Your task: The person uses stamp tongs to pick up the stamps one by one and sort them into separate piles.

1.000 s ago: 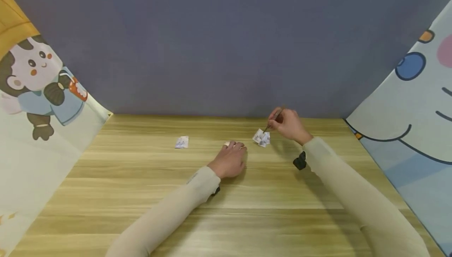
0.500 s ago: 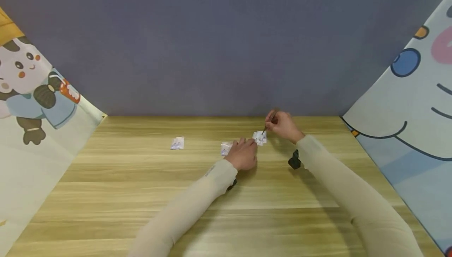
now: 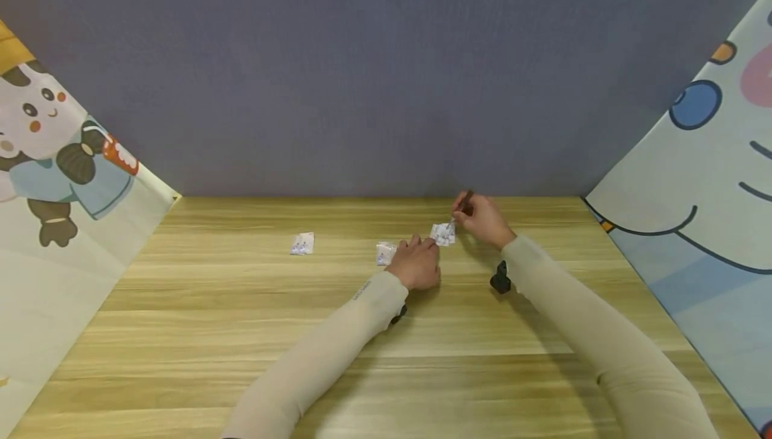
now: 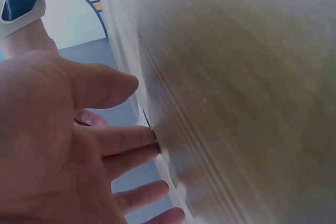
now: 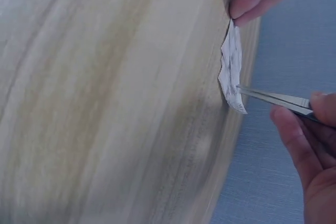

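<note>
A small pile of printed white paper slips (image 3: 443, 232) lies near the table's far edge. My right hand (image 3: 484, 220) pinches a pair of metal tweezers (image 5: 277, 98); in the right wrist view their tips touch the near end of the overlapping slips (image 5: 230, 61). From the other side, fingertips of my left hand (image 3: 416, 263) rest at the edge of this pile, fairly straight in the left wrist view. Just left of that hand lies a second group of slips (image 3: 385, 253), partly covered by its fingers. Whether the tweezer tips grip a slip is unclear.
A third group of slips (image 3: 302, 243) lies farther left on the wood-grain table (image 3: 199, 332). A grey upright panel (image 3: 386, 90) rises behind the far edge. Cartoon-printed panels (image 3: 90, 157) stand at both sides.
My left hand has moved right, from over the middle slips to the right pile, uncovering the middle ones. The right pile's slips look more gathered. The tweezers stay at the right pile.
</note>
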A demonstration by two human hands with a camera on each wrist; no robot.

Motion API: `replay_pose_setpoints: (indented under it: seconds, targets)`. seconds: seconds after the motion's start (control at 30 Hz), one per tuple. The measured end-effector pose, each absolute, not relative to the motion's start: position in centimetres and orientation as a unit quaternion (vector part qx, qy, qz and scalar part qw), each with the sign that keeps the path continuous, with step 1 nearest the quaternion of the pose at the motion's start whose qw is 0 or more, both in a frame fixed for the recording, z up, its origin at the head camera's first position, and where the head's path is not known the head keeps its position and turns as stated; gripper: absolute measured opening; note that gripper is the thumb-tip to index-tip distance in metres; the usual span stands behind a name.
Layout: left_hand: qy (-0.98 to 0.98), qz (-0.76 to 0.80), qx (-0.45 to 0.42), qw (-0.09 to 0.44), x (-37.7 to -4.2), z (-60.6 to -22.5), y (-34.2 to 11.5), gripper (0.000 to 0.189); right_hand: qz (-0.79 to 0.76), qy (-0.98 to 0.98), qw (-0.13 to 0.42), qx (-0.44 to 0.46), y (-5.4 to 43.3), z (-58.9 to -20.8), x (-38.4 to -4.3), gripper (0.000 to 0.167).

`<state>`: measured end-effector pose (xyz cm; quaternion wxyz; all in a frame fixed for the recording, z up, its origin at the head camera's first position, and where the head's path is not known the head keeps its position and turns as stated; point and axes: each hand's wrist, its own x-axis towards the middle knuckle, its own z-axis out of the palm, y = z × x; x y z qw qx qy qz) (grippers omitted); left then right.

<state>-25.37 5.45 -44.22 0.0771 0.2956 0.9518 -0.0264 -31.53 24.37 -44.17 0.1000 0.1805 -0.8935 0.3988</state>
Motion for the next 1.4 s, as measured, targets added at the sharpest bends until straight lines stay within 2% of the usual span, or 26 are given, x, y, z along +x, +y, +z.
replay_pose_setpoints:
  seconds: [0.47,0.7,0.9,1.13,1.4]
  targets:
    - [0.953,-0.007,0.289,0.086,-25.5,-44.3,5.1,0.045,0.399,-0.893,0.106,0.178,24.0,-44.7,-31.5,0.005]
    - [0.954,0.009,0.287,0.079,-25.6,-43.4,3.4,0.05,0.41,-0.881,0.143,0.187,23.7,-43.7,-31.5,0.007]
    - [0.956,0.023,0.282,0.072,-25.5,-43.0,1.4,0.049,0.402,-0.886,0.135,0.187,23.0,-43.2,-31.2,0.007]
    - [0.962,0.033,0.261,0.079,-25.4,-42.9,-0.5,0.05,0.402,-0.876,0.153,0.218,21.8,-43.2,-31.1,0.007]
    - [0.966,0.022,0.245,0.078,-25.4,-42.9,-1.7,0.052,0.4,-0.868,0.146,0.253,20.1,-43.2,-30.9,0.006]
